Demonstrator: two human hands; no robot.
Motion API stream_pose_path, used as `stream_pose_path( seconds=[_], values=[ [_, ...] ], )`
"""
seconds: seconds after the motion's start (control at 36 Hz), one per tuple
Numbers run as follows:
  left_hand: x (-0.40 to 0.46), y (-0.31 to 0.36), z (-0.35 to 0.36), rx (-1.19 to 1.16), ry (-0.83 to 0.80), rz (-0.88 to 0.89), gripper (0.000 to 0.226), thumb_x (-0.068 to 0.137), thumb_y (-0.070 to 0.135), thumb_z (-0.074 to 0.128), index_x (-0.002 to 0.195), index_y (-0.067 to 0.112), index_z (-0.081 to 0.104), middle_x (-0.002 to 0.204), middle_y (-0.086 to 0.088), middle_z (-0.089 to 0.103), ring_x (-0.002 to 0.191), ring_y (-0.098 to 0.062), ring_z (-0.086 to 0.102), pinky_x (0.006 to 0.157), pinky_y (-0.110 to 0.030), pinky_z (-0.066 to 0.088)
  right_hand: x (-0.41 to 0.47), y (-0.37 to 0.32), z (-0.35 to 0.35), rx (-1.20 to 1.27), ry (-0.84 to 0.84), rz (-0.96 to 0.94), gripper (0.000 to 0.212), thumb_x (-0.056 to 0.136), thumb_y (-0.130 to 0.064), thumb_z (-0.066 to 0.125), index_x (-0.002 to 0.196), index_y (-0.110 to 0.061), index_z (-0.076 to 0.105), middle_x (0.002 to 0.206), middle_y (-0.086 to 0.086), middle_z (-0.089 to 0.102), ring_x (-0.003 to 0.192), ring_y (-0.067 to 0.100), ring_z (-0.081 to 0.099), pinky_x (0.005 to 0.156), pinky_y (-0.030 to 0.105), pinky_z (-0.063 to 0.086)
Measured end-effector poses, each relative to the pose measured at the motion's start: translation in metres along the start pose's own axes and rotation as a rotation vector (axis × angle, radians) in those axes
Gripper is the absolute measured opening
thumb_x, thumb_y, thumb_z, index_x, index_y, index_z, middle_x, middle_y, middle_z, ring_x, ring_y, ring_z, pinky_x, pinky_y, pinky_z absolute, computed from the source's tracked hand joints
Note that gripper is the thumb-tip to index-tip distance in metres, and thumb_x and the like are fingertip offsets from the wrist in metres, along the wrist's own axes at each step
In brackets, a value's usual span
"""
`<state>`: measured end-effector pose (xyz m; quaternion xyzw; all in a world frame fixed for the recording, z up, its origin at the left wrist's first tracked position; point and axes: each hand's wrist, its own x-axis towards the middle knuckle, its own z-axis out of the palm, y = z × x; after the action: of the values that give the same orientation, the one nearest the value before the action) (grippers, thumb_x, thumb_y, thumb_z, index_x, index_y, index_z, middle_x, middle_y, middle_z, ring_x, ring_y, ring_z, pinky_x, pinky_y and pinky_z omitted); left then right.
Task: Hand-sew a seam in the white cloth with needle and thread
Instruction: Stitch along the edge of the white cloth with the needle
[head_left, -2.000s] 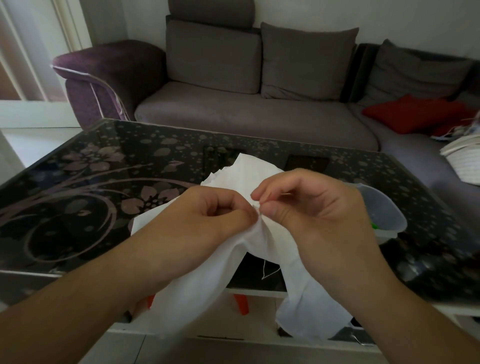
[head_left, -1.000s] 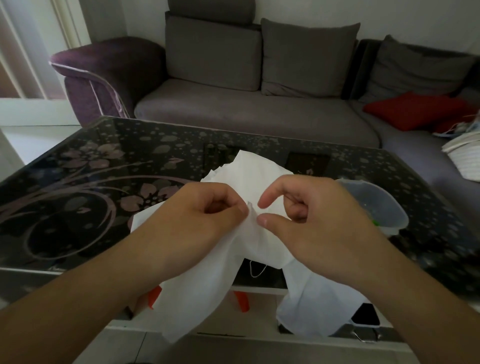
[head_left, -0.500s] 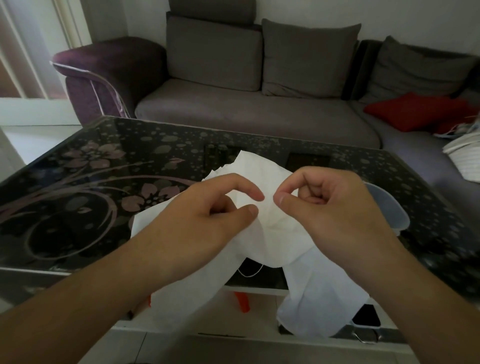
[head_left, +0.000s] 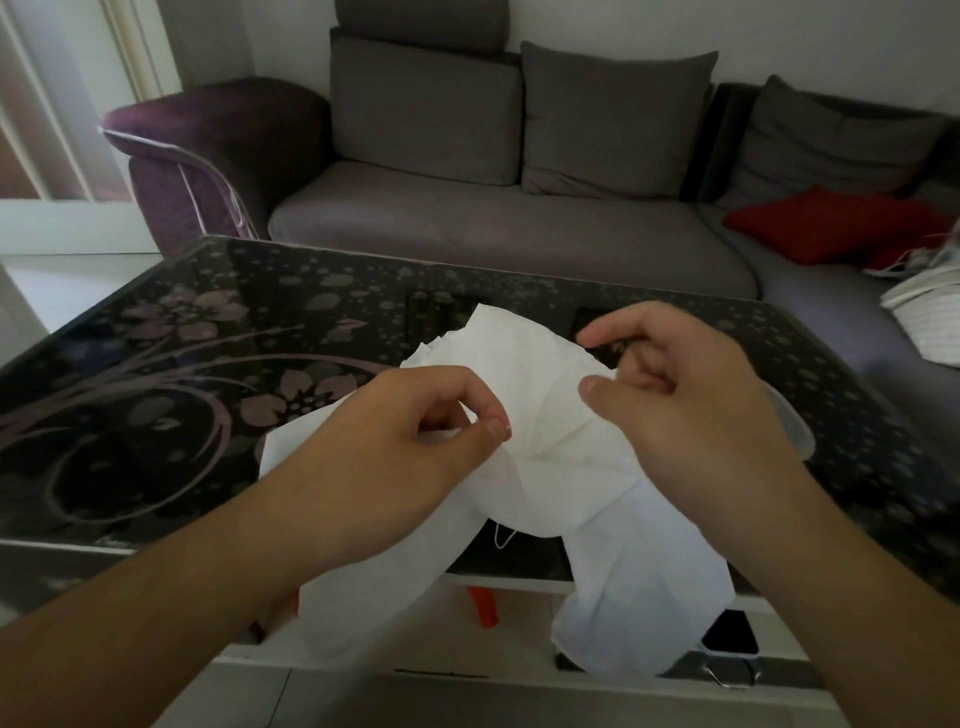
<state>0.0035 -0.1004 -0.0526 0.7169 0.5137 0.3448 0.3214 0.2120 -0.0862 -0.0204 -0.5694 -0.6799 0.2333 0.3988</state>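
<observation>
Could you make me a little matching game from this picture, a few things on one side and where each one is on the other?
Things:
1. white cloth
2. red cushion
3. loop of thread
4. clear plastic container

Places:
A. on the sofa, far right
B. hanging below the cloth at the table's near edge
C. held between the left hand and the right hand
D. on the table, mostly hidden behind the right hand

Pairs: 1-C, 2-A, 3-B, 4-D
</observation>
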Motion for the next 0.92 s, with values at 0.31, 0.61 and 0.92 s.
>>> stream_pose_path(
  seconds=[0.31,0.61,0.92],
  values=[
    [0.001,-0.001,0.0,0.018,-0.01,-0.009,0.011,0.099,0.038,0.062,0.096,0.039,0.072,0.085,0.014,0.074,0.081,-0.004,0.068,0.069,-0.014,0.047,-0.007,-0.002,0.019,-0.124,-0.275,-0.07,0.013,0.096,-0.031,0.07,0.084,-0.029,0.071,0.048,-0.011,0.05,0.046,0.004,0.049,0.048,0.013,0.038],
    [0.0,0.0,-0.001,0.006,-0.014,-0.024,0.011,0.099,0.035,0.064,0.093,0.037,0.074,0.09,0.023,0.074,0.092,0.003,0.069,0.082,-0.015,0.047,0.001,0.002,0.008,0.111,0.009,0.167,0.014,0.092,-0.019,0.073,0.08,-0.026,0.073,0.066,-0.006,0.066,0.057,0.002,0.059,0.061,0.026,0.046],
    [0.002,-0.001,-0.001,0.003,-0.014,0.001,0.012,0.099,0.035,0.063,0.097,0.037,0.074,0.087,0.014,0.075,0.085,-0.006,0.07,0.077,-0.025,0.053,-0.008,-0.005,0.019,-0.038,-0.291,-0.051,0.004,0.094,-0.029,0.073,0.091,-0.031,0.07,0.047,-0.007,0.047,0.043,0.005,0.046,0.045,0.01,0.038]
  ],
)
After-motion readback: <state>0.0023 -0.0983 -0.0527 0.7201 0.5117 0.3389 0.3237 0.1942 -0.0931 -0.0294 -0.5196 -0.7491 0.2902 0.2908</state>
